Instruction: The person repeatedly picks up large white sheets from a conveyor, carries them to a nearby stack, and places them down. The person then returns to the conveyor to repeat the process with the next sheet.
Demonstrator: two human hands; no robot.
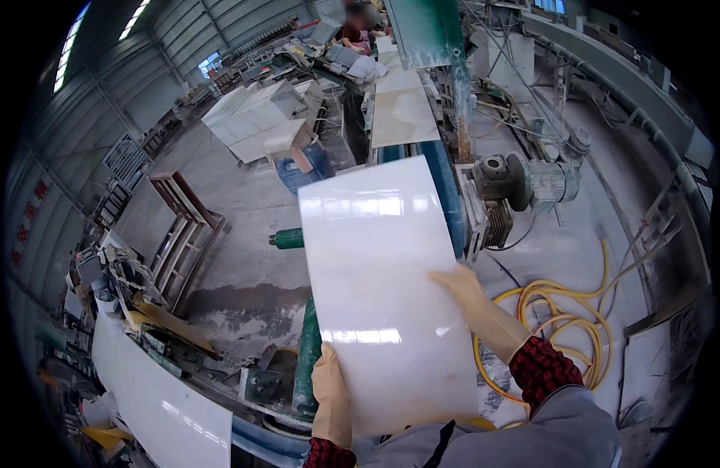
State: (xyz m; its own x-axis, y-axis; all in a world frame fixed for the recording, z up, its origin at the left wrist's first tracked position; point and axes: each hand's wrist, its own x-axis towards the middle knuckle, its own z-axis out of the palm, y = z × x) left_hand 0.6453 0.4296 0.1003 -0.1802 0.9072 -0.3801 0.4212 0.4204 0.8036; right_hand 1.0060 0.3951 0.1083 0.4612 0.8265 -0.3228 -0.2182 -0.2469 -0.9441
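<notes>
Our left hand (pixel 331 398) and right hand (pixel 485 313) grip the white slab (pixel 387 288) by opposite side edges; slick polish could let it slip.

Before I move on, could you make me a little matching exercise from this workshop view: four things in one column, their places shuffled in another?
Things:
1. Glossy white four-sided slab
2. Coiled yellow hose
3. Round blue barrel
4. Brown slatted frame

Places:
A. Standing on the open floor, at the left of the picture
B. Just beyond the slab's far left corner
C. Between the left gloved hand and the right gloved hand
D. Lying in loops at the right

Right pairs: 1-C, 2-D, 3-B, 4-A
</notes>
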